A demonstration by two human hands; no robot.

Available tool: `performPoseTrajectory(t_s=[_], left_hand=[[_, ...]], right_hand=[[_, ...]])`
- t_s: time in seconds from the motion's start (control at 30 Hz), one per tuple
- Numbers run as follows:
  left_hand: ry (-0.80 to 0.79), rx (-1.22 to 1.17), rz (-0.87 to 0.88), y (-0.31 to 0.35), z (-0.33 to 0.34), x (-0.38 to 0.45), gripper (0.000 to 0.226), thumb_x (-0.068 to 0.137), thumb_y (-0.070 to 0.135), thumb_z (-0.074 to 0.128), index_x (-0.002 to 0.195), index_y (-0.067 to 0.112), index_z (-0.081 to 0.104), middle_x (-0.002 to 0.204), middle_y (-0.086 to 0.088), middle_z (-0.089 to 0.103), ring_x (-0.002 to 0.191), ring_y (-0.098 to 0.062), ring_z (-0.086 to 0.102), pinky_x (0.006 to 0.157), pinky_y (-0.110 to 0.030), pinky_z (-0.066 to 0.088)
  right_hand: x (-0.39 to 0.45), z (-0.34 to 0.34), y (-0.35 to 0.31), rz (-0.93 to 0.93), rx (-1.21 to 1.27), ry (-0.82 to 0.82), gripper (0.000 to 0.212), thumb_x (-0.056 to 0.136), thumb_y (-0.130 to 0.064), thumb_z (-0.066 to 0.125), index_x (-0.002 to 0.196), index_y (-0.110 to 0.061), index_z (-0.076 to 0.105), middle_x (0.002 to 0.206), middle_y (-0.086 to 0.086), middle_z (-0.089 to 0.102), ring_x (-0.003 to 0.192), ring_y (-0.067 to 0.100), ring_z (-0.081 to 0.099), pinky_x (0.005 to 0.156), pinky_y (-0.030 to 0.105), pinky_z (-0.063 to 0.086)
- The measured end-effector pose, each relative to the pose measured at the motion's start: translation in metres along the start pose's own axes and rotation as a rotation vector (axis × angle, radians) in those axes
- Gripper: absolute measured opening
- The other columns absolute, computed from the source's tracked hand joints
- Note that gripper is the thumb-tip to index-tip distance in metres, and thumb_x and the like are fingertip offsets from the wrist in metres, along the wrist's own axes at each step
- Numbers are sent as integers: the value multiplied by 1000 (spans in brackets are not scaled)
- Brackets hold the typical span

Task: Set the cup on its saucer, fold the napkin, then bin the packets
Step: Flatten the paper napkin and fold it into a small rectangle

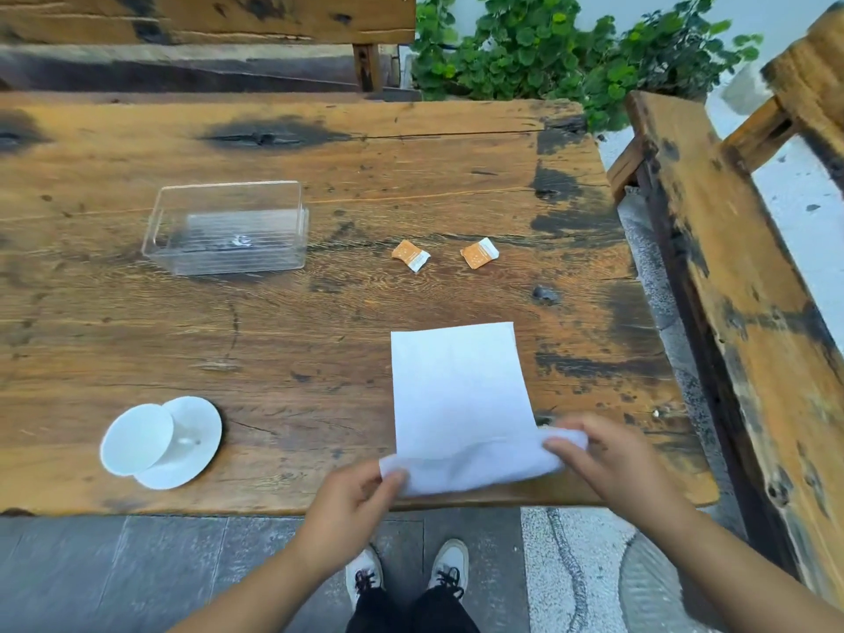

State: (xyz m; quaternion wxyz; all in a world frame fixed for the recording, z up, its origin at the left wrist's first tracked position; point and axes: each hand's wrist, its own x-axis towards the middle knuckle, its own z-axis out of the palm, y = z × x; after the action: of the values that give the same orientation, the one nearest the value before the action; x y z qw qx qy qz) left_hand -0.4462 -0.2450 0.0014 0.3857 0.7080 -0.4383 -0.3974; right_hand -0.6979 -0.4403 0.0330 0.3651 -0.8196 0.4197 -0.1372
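A white napkin [459,386] lies on the wooden table [274,322] near its front edge, its near end lifted and curled over. My left hand [354,502] pinches the napkin's near left corner. My right hand [607,454] pinches the near right corner. At the front left a white cup [137,439] stands on its white saucer [201,427]. Two orange and white packets lie beyond the napkin, one to the left [410,255] and one to the right [478,253]. A clear plastic bin [228,228] stands further back on the left with nothing in it.
A wooden bench [740,285] runs along the table's right side and another [205,20] stands behind it. Green plants [571,52] grow at the back right. My shoes [406,573] stand on the paving below the table's front edge.
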Motion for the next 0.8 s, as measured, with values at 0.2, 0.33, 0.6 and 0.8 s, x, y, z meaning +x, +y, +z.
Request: performPoseTrajectory(t_s=[0.2,0.33,0.6,0.8], left_hand=[[207,-71,-214,-6,-22,105,18,91,26,57,76,28,68,68,20,69,61,6,58,52,-21,43],[221,44,-313,-24,-25,174,12,90,27,58,80,27,64,74,13,69,71,-11,64,57,-27,47],[101,850,-28,-61,1,199,59,91,37,48,143,22,25,156,-5,21,141,-27,19,109,-51,26],[-131,1054,303,-53,-4,188,51,94,41,38,139,17,40,155,-8,28,143,-30,19,114,-52,15]], right_hand=[[111,26,-9,211,54,5,7,86,-36,64,91,-33,61,86,-14,63,78,4,58,56,21,40],[170,55,13,309,-33,18,13,88,-37,60,96,-27,60,97,1,68,84,20,57,62,30,39],[155,108,28,199,-565,13,53,88,-43,56,133,-17,46,141,10,46,129,31,41,103,48,35],[78,136,17,-240,-559,-71,50,81,-48,59,120,-16,61,135,11,56,129,32,49,110,50,25]])
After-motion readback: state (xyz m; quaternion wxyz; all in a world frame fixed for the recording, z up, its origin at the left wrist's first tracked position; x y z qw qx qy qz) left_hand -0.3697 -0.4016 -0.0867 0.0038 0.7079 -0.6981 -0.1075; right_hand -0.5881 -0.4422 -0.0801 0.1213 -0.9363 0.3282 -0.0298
